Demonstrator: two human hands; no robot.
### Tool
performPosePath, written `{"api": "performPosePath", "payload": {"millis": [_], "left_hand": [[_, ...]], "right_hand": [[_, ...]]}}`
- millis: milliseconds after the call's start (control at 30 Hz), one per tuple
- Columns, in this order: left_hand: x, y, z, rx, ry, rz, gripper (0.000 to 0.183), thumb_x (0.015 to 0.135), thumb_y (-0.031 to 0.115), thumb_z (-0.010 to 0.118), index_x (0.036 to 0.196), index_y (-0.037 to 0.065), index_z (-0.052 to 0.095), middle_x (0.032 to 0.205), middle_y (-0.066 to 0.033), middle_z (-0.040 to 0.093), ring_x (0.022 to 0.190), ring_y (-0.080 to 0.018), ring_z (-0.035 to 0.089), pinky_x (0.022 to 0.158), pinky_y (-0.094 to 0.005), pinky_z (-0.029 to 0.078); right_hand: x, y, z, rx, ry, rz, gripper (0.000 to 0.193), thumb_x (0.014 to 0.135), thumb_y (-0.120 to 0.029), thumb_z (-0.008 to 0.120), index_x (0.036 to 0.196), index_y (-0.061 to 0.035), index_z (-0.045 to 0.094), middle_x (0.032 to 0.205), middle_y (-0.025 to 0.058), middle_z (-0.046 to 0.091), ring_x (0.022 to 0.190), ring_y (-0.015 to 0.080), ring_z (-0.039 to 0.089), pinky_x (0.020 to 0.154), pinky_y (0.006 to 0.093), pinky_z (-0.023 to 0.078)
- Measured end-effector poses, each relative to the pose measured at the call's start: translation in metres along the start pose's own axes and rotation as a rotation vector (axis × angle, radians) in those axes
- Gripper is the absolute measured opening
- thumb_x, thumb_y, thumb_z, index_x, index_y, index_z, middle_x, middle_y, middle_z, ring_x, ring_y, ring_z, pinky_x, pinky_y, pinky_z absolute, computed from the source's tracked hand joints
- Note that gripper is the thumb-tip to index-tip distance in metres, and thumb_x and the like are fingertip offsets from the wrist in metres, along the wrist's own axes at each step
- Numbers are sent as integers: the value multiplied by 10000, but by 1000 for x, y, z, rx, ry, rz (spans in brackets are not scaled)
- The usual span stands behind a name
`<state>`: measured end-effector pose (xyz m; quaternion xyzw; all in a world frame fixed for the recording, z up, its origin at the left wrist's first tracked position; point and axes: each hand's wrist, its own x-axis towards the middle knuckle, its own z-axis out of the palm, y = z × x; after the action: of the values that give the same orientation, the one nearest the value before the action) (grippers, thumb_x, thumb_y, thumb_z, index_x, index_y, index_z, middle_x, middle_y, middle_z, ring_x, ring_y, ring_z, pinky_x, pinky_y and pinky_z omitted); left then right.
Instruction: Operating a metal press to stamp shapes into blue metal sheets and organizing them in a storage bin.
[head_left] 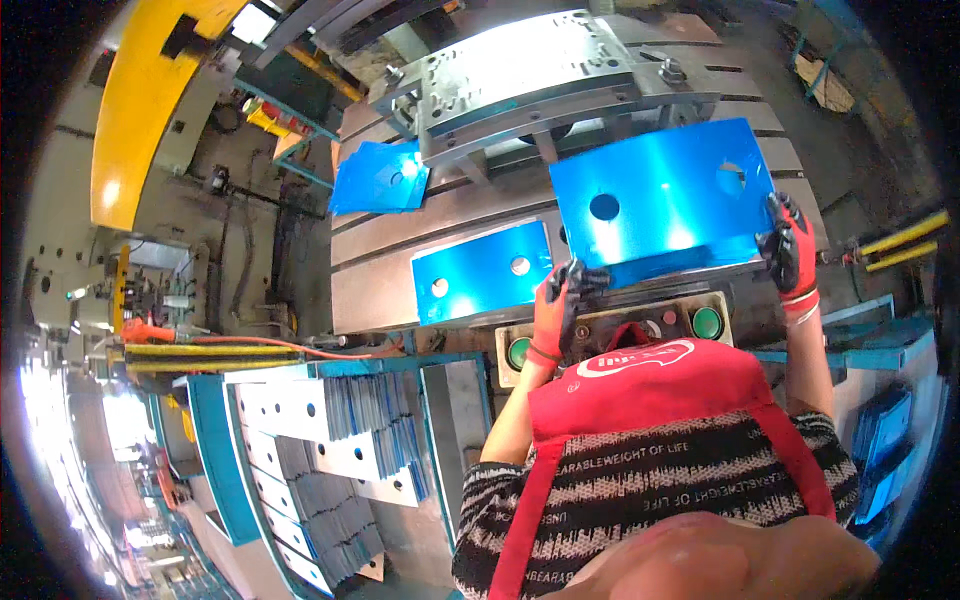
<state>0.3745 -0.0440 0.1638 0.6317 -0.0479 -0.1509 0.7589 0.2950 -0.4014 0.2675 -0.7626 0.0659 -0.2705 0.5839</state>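
Observation:
A large blue rectangular sheet-metal plate [665, 205] with two round holes is held up, tilted, over the near right part of the slotted machine bed [375, 255]. My right hand [792, 248], in a red and black glove, is closed on its right edge. Similarly gloved, my left hand [562, 305] is closed at the plate's near left corner, with its fingertips partly hidden. Left of it, a smaller-looking blue plate [478, 275] with two holes lies on the bed. Farther left lie several overlapping blue plates [375, 180].
Beyond the plates stands a steel die block [530, 75] with bolts. A control box [707, 323] with green buttons sits between me and the bed. At lower left, a teal-framed rack [222, 460] holds stacked plates; more blue plates [884, 440] are at right.

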Motion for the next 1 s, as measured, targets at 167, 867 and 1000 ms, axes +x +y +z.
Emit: {"api": "performPosePath", "payload": {"millis": [167,867,1000], "left_hand": [[17,83,6,-7,11,351,286,903,158,462,1134,-6,509,1069,-80,574,980,-146,547,836,-276,433],[210,173,-81,1280,343,644,545,823,251,485,1335,191,307,1363,-81,332,1277,-314,238,1037,-443,165],[212,185,-78,1380,360,620,540,819,268,496,1324,182,326,1355,-70,348,1280,-301,240,1039,-454,153]], "right_hand": [[89,1,16,-168,-75,-131,356,838,-101,494,1190,-49,501,1090,86,545,855,161,567,716,272,480],[284,-10,208,306,-121,382,216,831,-235,556,755,-38,597,665,57,587,521,131,545,445,279,424],[301,-3,216,263,-140,371,221,862,-251,530,789,-43,549,633,70,593,461,103,522,385,230,377]]}}
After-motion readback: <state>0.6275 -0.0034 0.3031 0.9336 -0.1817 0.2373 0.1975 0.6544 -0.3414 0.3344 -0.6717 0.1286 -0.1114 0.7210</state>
